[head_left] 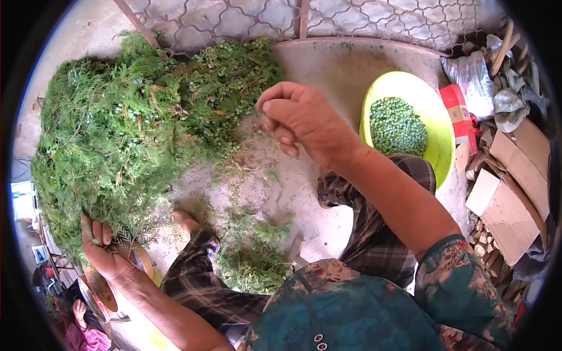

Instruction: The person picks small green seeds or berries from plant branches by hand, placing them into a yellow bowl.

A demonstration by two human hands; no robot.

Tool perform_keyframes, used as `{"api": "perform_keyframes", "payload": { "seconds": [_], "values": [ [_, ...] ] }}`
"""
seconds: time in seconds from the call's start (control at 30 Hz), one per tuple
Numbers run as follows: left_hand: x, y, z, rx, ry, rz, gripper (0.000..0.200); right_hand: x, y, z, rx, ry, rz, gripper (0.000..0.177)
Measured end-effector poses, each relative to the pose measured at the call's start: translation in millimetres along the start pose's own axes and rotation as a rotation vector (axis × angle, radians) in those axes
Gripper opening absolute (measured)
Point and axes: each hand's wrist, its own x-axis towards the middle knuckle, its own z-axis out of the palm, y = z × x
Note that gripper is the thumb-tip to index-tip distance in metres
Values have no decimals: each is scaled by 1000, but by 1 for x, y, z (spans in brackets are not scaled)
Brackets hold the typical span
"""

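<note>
My left hand is at the lower left, fingers curled around a leafy evergreen sprig. It is at the near edge of a big heap of cut evergreen branches, some with pale bluish berries. Raised over the middle of the floor, my right hand is closed with thumb and forefinger together; whatever it may hold is hidden. To its right stands a yellow-green basin partly filled with small green berries. A smaller pile of stripped-looking greenery lies between my legs.
A metal lattice fence runs along the back. Flattened cardboard, a red box and plastic bags crowd the right side. At the lower left another person's hand and pink sleeve show.
</note>
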Motion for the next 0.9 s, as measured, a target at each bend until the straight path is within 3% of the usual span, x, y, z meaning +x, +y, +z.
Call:
{"api": "perform_keyframes", "payload": {
  "seconds": [0.03, 0.07, 0.1, 0.13, 0.17, 0.2, 0.3, 0.33, 0.4, 0.43, 0.47, 0.5, 0.53, 0.57, 0.6, 0.67, 0.77, 0.8, 0.83, 0.87, 0.9],
  "values": [
    [-6, -7, 17, -113, 124, -26, 15, 2, 3, -2, 313, -40, 28, 15],
    [-10, -14, 20, -123, 121, -27, 15, 4, 7, -5, 629, -78, 59, 18],
    [-11, -20, 22, -92, 27, -60, 14, 6, 15, -8, 762, -204, 98, 23],
    [-17, -25, 32, -57, -68, -94, 12, 5, 14, -8, 762, -197, 97, 23],
    [-26, -29, 45, 96, 51, -89, 11, 4, 11, -6, 859, -242, 156, 25],
    [-32, -33, 49, 99, 48, -92, 11, 3, 10, -5, 954, -291, 216, 27],
    [-51, -41, 69, 138, -206, -235, 14, 4, 10, -4, 965, -351, 199, 32],
    [-59, -50, 77, 298, -74, -184, 15, 3, 9, -3, 965, -352, 197, 32],
    [-63, -62, 77, 623, -222, -53, 19, 1, 9, 1, 870, -245, 192, 30],
    [-61, -65, 66, 771, -239, -11, 22, -1, 6, -4, 667, -171, 122, 27],
    [-61, -68, 56, 1010, -294, 165, 24, -3, 1, -15, 465, -108, 46, 24],
    [-63, -68, 59, 926, -253, 108, 23, -3, -6, -32, 347, -5, -83, 19],
    [-68, -68, 67, 841, -217, 52, 22, -5, -10, -61, 88, 200, -174, 26],
    [-70, -64, 71, 931, -218, 20, 23, -6, -7, -96, -238, 441, -294, 26],
    [-71, -60, 74, 931, -207, 29, 23, -12, -1, -132, -799, 630, -527, 27],
    [-76, -58, 81, 926, -212, -138, 22, -40, 11, -157, -1888, 935, -237, 27],
    [-79, -63, 87, 726, -266, -161, 20, -25, 15, -135, -1224, 705, -643, 23],
    [-81, -64, 86, 619, -333, -171, 19, -23, 10, -101, -754, 551, -464, 18],
    [-83, -65, 88, 606, -347, -219, 18, -24, 3, -69, -491, 377, -423, 14],
    [-85, -68, 90, 609, -349, -224, 18, -31, -10, -34, -218, 233, -240, 12],
    [-86, -71, 92, 598, -382, -237, 17, -28, -6, -14, -327, 142, -482, 11]
  ]
}}
